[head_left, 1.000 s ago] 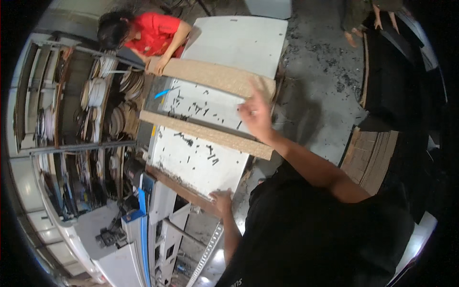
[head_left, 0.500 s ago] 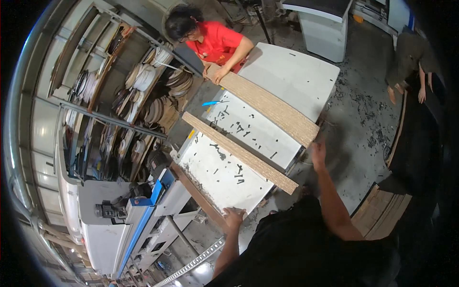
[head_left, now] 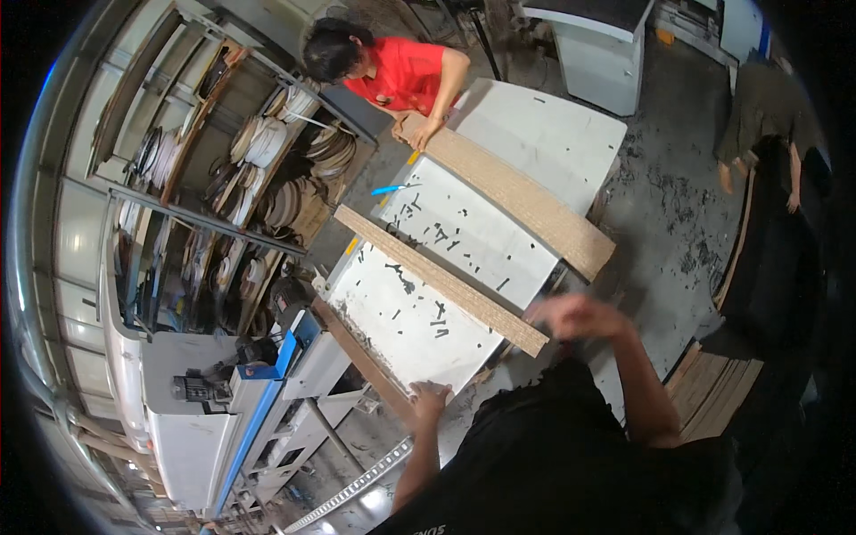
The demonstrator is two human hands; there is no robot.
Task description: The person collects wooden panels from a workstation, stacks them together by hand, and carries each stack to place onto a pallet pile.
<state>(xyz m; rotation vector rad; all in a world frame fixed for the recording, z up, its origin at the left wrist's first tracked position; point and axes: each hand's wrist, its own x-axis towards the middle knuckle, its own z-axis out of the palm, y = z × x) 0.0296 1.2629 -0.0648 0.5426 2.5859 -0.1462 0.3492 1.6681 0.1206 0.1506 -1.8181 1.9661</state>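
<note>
My left hand (head_left: 431, 399) lies with its fingers spread on the near corner of the white tabletop (head_left: 392, 312), beside the brown edge strip. My right hand (head_left: 578, 316) is smeared by motion close to the near end of a narrow stack of wood-toned strips (head_left: 437, 276); whether it touches them is unclear. That stack lies slantwise across the table. Beyond it rests a wider stack of similar strips (head_left: 517, 201), its near end jutting past the table's edge. A co-worker in red (head_left: 406, 76) has both hands on its far end.
Dark scraps (head_left: 437, 234) litter the tabletop near a blue-handled tool (head_left: 388, 190). Shelves with coiled edging rolls (head_left: 263, 143) stand at the left, above a white machine with a blue rail (head_left: 254, 450). Flat boards (head_left: 713, 392) lie at lower right; another person (head_left: 758, 134) stands at far right.
My right hand has left the wider stack's near end and come down and left toward the narrow stack. The wider stack has slid slightly toward lower right. My left hand stays on the table corner.
</note>
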